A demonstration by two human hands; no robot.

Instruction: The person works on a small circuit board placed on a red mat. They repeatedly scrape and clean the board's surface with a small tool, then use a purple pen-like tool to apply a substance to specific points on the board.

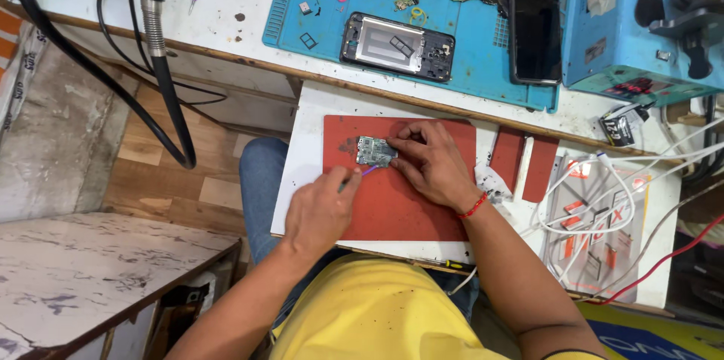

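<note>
A white workbench (226, 36) stands over a wood-plank floor (151, 171), beside a marbled side table (83, 269).

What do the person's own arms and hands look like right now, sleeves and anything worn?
Both forearms are bare with no gloves. The right hand has a thin red thread band around its wrist. The left hand wears nothing visible. A yellow short-sleeved shirt covers the torso.

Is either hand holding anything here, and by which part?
The left hand holds a thin purple-tipped tool by its handle end. The right hand pins a small circuit board at its right edge.
</note>
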